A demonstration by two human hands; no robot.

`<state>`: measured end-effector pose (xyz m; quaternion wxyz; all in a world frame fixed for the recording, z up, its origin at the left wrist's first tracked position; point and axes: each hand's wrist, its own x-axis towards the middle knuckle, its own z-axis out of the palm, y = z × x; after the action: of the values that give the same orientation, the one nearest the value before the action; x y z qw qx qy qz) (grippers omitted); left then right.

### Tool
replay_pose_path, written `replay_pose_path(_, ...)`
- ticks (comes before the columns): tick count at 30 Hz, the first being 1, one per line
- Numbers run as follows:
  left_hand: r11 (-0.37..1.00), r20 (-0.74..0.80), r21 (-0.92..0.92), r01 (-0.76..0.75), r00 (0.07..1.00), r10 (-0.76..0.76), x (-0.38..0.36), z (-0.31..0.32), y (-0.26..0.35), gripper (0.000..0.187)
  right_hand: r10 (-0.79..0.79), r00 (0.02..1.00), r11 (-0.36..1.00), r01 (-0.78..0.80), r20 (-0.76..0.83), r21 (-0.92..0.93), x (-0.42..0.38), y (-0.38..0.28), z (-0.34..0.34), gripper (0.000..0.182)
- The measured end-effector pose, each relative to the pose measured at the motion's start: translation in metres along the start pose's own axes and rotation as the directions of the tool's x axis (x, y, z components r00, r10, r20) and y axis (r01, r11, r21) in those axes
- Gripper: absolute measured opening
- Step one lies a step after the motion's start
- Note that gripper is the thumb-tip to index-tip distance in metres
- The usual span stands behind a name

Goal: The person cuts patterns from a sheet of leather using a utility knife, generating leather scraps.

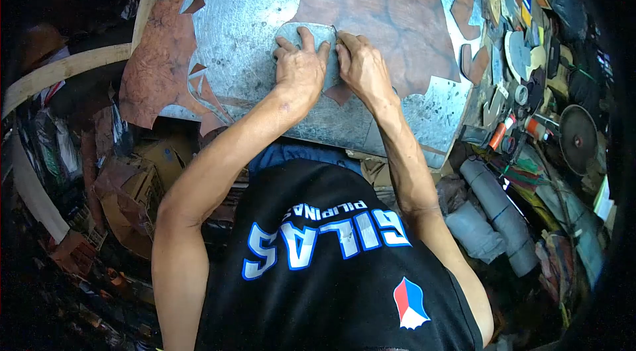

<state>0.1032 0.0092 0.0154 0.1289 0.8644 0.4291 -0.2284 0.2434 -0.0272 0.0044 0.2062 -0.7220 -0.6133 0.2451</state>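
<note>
Left hand (299, 65) open, fingers spread, pressing grey template (317, 36) flat on brown leather (391, 13); right hand (361, 63) curled at template edge, grip unclear

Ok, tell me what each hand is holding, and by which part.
The left hand presses flat on top of a grey template, pinning it to the brown leather. The right hand sits at the template's right edge; whether it grips a tool cannot be told.
</note>
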Motion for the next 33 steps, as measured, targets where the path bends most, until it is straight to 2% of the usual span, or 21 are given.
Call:
replay_pose_path(5, 0.999, -0.046, 0.031, -0.006, 0.999, 0.007, 0.0, 0.003, 0.0, 0.078, 0.005, 1.0, 1.0, -0.005, 0.026, -0.025, -0.017, -0.008, -0.008, 0.027)
replay_pose_path(6, 1.0, -0.041, 0.028, -0.008, 0.999, 0.009, 0.0, 0.002, 0.0, 0.078, 0.056, 0.997, 0.998, -0.055, 0.061, -0.024, -0.025, -0.013, -0.013, 0.027)
replay_pose_path(8, 0.999, 0.012, -0.029, -0.034, 0.999, 0.034, 0.001, -0.003, -0.002, 0.062, 0.114, 0.989, 0.993, -0.112, 0.097, -0.028, -0.043, -0.017, -0.018, 0.027)
replay_pose_path(12, 0.998, -0.015, -0.044, -0.035, 0.999, 0.035, 0.0, 0.001, -0.001, 0.063, 0.152, 0.98, 0.988, -0.146, 0.131, -0.06, -0.088, -0.014, -0.02, 0.026)
replay_pose_path(14, 1.0, -0.077, 0.011, -0.007, 0.997, 0.008, 0.001, 0.006, -0.001, 0.08, 0.161, 0.98, 0.987, -0.159, 0.116, -0.024, -0.104, -0.013, -0.022, 0.026)
replay_pose_path(19, 1.0, -0.065, -0.004, -0.027, 0.998, 0.027, -0.001, 0.003, -0.001, 0.079, 0.108, 0.99, 0.994, -0.109, 0.087, 0.008, -0.112, -0.004, -0.023, 0.026)
replay_pose_path(22, 1.0, -0.063, -0.005, -0.029, 0.998, 0.028, -0.001, 0.002, -0.003, 0.078, 0.072, 0.995, 0.991, -0.079, 0.061, 0.112, -0.105, 0.007, -0.047, 0.026)
replay_pose_path(24, 1.0, -0.072, -0.004, -0.021, 0.997, 0.021, 0.0, 0.001, -0.001, 0.078, -0.162, 0.975, 0.987, 0.16, 0.152, 0.028, -0.085, 0.017, -0.065, 0.026)
replay_pose_path(25, 0.999, -0.076, -0.027, -0.019, 0.997, 0.017, 0.001, 0.0, -0.001, 0.079, -0.136, 0.948, 0.989, 0.148, 0.287, -0.02, -0.073, 0.014, -0.074, 0.027)
replay_pose_path(26, 0.999, -0.078, -0.052, -0.01, 0.997, 0.006, 0.0, 0.0, -0.001, 0.079, -0.152, 0.939, 0.986, 0.165, 0.308, -0.017, -0.062, 0.018, -0.075, 0.027)
replay_pose_path(28, 0.996, -0.1, -0.085, 0.029, 0.994, -0.038, 0.0, 0.006, 0.0, 0.076, -0.448, 0.797, 0.877, 0.481, 0.404, 0.024, -0.04, 0.028, -0.068, 0.025)
replay_pose_path(29, 0.997, -0.149, -0.079, 0.024, 0.988, -0.036, 0.001, 0.01, 0.0, 0.074, -0.529, 0.743, 0.822, 0.568, 0.41, 0.032, -0.032, 0.032, -0.063, 0.026)
replay_pose_path(33, 0.996, -0.221, -0.084, 0.04, 0.974, -0.058, -0.003, 0.014, 0.001, 0.071, -0.594, 0.612, 0.746, 0.662, 0.522, 0.073, -0.01, 0.027, -0.052, 0.026)
